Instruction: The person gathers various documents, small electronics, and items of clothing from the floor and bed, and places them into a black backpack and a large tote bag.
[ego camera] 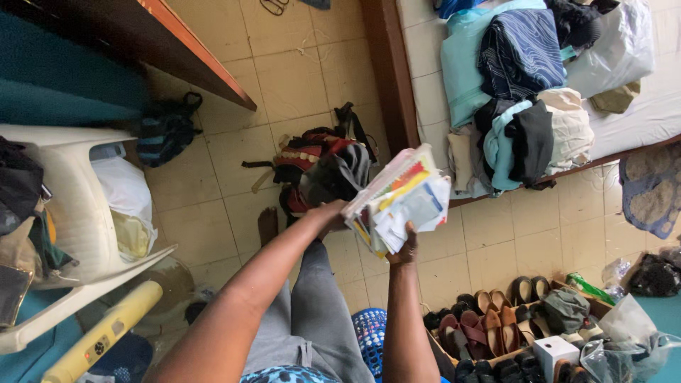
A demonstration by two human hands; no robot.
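Note:
Both hands hold a thick stack of books and loose papers (401, 198) out in front of me above the tiled floor. My left hand (328, 215) grips the stack's left side. My right hand (404, 248) supports it from underneath, thumb up against the white sheets. The top of the stack shows a colourful cover in red, yellow and green. Below the stack on the floor lies a red and grey backpack (323, 170). My bare foot (267, 225) shows beside it.
A bed (638, 120) with piled clothes (521, 106) lies at the upper right. A box of shoes (496, 330) stands at the lower right. A white plastic chair (71, 206) stands at left, a wooden shelf (191, 53) above it, a blue basket (369, 333) near my legs.

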